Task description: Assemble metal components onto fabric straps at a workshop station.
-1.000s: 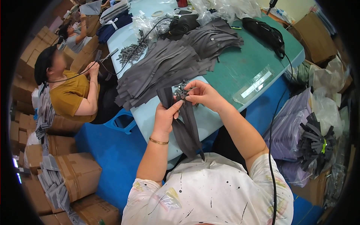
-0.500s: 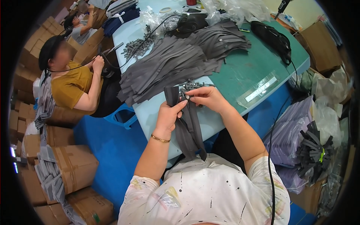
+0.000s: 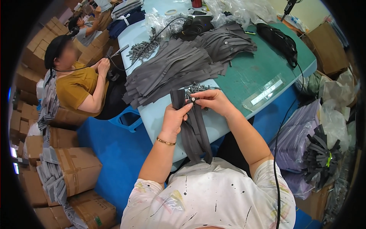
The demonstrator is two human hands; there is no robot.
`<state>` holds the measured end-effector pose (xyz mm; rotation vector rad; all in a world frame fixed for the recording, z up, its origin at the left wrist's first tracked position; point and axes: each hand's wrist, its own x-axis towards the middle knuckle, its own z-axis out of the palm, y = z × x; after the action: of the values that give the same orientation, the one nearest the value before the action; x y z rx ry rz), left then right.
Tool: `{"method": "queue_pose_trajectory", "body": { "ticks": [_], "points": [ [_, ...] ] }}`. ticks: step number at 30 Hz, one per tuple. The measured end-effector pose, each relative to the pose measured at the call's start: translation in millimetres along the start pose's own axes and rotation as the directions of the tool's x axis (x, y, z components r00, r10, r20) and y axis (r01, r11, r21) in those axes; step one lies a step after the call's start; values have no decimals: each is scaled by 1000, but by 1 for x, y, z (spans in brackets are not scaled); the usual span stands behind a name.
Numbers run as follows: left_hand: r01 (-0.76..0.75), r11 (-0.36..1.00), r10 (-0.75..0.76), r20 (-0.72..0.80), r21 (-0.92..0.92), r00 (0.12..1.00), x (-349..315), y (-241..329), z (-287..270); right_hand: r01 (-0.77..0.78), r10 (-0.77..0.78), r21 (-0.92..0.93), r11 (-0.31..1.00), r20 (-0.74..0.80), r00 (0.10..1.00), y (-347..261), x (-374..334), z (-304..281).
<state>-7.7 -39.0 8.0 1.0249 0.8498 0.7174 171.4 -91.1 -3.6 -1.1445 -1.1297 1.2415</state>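
Note:
My left hand [image 3: 175, 119] is closed on dark grey zippers [image 3: 195, 139], which hang from it over the near table edge toward my lap. One looped length stands up above my thumb. My right hand [image 3: 214, 102] pinches at the zipper's upper end, thumb and forefinger around a small pale, round piece there. The two hands almost touch at the fingertips. Just behind them lies a small heap of metal zipper sliders [image 3: 194, 87], partly hidden by my right hand.
A broad pile of grey zippers [image 3: 171, 70] covers the table's middle, with more sliders [image 3: 143, 49] beyond. A clear ruler [image 3: 267, 92] and black pouch [image 3: 277, 40] lie right. A co-worker [image 3: 82, 84] sits left. Cartons [image 3: 78, 170] stand on the floor; a black cable [image 3: 277, 179] hangs right.
The whole view has shifted slightly. Both my hands keep their hold on the zipper, with only small finger movement. The co-worker's hands have moved a little.

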Motion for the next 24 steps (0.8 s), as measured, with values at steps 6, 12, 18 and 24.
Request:
{"method": "queue_pose_trajectory", "body": {
  "ticks": [6,12,18,24],
  "points": [
    [-22,998,22,-3,58,1000,-3,2,3,-1,1,26,1000,12,1000,2,0,-1],
    [-65,987,58,54,146,997,-3,5,-2,7,-6,-13,1000,58,998,6,1,-3],
    [-38,990,28,78,133,997,-1,5,-4,-4,6,-24,1000,66,998,6,0,-3],
    [8,994,-16,71,113,997,-6,7,1,29,-29,16,999,18,999,5,-2,-1]
  ]
}}
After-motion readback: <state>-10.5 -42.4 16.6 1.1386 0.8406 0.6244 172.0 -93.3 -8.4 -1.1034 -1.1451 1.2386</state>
